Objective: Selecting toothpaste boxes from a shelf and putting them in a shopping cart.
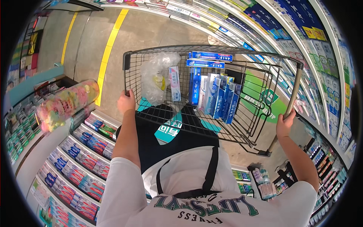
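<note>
A black wire shopping cart [126,61] stands crosswise right in front of me. My left hand [126,102] is closed around the rim at its left end. At the opposite end, my right hand [285,123] grips the cart's push handle [295,82]. Inside the basket, a crumpled clear plastic bag [153,82] lies on the left with something yellow in it. Beside the bag is a pink-and-white carton [175,83]. Several blue toothpaste boxes [220,98] stand in the middle, with a white Sensodyne box [202,92] among them. Two more blue boxes [210,56] lie along the far side.
Shelves of boxed toothpaste [82,164] rise at my left, and a long shelf [263,34] curves along the far right. A clear tub of colourful wrapped goods [68,105] sticks out at left. Yellow tape [112,42] and a green floor sticker [261,99] mark the floor.
</note>
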Demonstrator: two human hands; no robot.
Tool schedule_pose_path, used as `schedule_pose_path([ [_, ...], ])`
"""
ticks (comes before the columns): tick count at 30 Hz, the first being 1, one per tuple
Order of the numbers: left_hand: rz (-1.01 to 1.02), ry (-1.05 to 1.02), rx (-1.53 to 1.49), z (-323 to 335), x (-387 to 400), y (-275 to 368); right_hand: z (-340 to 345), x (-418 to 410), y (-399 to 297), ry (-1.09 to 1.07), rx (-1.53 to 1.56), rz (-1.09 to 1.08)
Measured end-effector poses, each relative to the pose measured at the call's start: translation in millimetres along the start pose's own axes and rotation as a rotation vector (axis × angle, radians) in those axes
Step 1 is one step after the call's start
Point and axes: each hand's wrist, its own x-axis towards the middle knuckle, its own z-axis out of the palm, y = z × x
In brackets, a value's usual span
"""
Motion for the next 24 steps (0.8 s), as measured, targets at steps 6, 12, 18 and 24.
schedule_pose_path([
  [6, 0.022, 0.014, -0.034, 7.3, 2.3, -5.3, 0.4, 1.1, -3.3, 0.001, -0.045, 0.027],
  [12, 0.018, -0.002, -0.049, 9.3, 6.2, 0.0, 0.6, 3.4, -10.3, 0.046, -0.035, -0.012],
  [18, 0.007, -0.028, -0.167, 9.7, 9.6, 2.6, -4.5, 14.4, -23.7, 0.000, -0.046, 0.023],
  [24, 0.000, -0.010, -0.127, 11.8, 6.0, 1.5, -6.0, 19.6, -24.2, 0.002, -0.054, -0.027],
])
